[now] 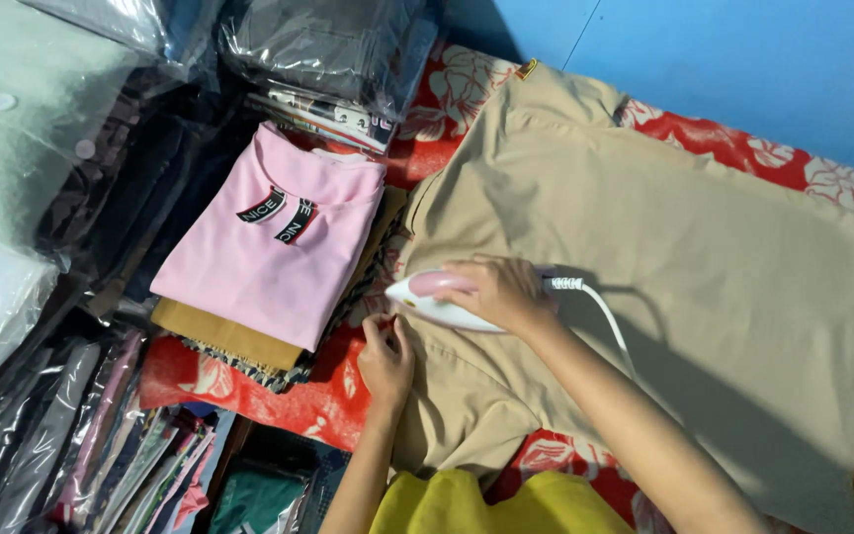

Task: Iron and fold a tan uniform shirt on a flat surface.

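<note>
right hand (499,293) clenched round the pink handle of the white iron (439,300), nose pointing twd the shirt's left edge. left hand (385,358) pinching the hem/edge of the tan shirt (644,257), fingers closed on the fabric just below the iron's tip. shirt lies flat on the red floral cloth (279,391) w/ collar at top, sleeve near the person's body.

to do this bit well, imo: keep left hand pulling the edge taut & away from the soleplate, fingers are v close to the tip. glide iron along the seam, no parking in one spot. mind the white cord (600,307) trailing over the shirt, it can drag creases back in. folded pink top (274,242) on the stack sits just beside, don't nudge it.
</note>
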